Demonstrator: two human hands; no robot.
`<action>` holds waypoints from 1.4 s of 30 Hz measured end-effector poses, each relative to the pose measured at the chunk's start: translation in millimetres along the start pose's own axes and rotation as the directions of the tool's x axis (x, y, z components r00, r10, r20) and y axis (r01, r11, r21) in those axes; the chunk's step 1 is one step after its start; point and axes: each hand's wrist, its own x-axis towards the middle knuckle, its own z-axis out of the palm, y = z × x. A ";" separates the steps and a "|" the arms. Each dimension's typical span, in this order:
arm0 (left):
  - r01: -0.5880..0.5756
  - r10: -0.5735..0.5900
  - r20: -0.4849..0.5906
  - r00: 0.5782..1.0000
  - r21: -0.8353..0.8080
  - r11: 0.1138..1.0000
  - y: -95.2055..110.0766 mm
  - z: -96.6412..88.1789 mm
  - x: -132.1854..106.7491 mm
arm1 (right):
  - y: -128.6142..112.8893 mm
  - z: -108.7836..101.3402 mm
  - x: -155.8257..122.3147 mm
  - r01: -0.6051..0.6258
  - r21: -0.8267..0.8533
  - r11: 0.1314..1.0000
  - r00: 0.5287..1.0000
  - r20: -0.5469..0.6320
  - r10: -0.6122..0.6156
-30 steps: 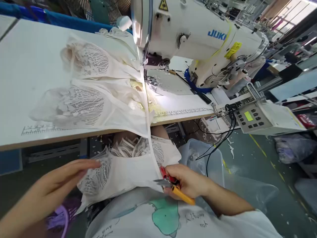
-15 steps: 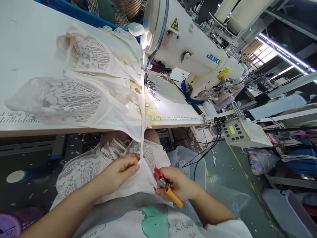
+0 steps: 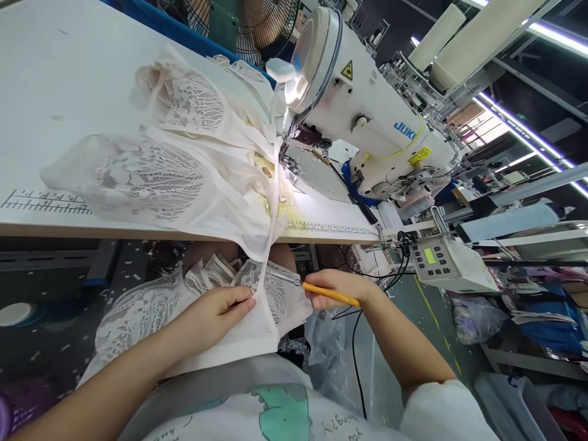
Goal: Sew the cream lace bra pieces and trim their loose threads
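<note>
Between the thumb and fingers of my left hand [image 3: 223, 315] is a narrow white strap [image 3: 270, 245], pinched where it meets a white garment [image 3: 250, 337] on my lap. This strap runs up over the table edge to the sewing machine's needle area. My right hand [image 3: 333, 288] grips an orange-handled tool [image 3: 333, 294] with a slim metal blade; its tip lies at or just behind the strap, and I cannot tell whether they touch. More white lace garments [image 3: 151, 177] lie on the table, joined to the strap near the needle.
A white JUKI sewing machine [image 3: 381, 116] stands on the table [image 3: 55, 116], its lamp lit. A control box [image 3: 434, 257] hangs at the right with black cables. Behind the table is a fan [image 3: 271, 21]. Below right sits a clear plastic bin [image 3: 381, 361].
My right hand has moved up and right, away from the garment's edge, and turned the tool so its blade points left to the strap. My left hand keeps its pinch. The view has shifted slightly.
</note>
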 end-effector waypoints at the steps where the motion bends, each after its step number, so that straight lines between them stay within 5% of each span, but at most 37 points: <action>1: -0.003 0.003 0.004 1.000 0.007 1.000 -0.4 0.4 0.5 | -3.2 -4.5 3.5 -0.007 -0.026 1.000 1.000 0.024 0.007; 8: -0.024 0.024 -0.009 1.000 -0.019 1.000 -1.2 -0.4 2.3 | -26.9 -22.4 23.7 -0.005 -0.184 0.983 0.999 0.044 0.014; 13: -0.060 0.057 -0.045 0.997 -0.057 0.997 -1.8 -4.4 -1.2 | -16.8 -19.5 26.2 -0.044 -0.058 0.997 0.997 -0.064 0.040; 18: -0.147 0.145 -0.116 0.983 -0.016 0.989 6.7 -7.8 -3.6 | -9.6 14.6 35.1 0.127 0.283 0.951 0.944 -0.328 -0.028; 23: -0.202 0.210 -0.136 0.968 0.070 0.977 11.7 -4.7 -6.4 | -15.4 63.7 56.8 0.299 0.629 0.718 0.926 -0.372 -0.060; 31: -0.154 0.236 -0.368 0.899 0.238 0.959 10.1 -0.4 -12.1 | -21.9 94.0 55.7 0.415 0.725 0.550 0.845 -0.532 0.063; 36: -0.067 0.165 -0.450 0.877 0.227 0.972 8.7 0.7 -12.9 | -19.6 96.4 47.1 0.449 0.691 0.567 0.815 -0.576 0.056; 42: 0.020 0.021 -0.516 0.856 0.074 0.997 8.6 5.0 -16.9 | -21.4 100.3 46.3 0.418 0.611 0.672 0.715 -0.678 0.171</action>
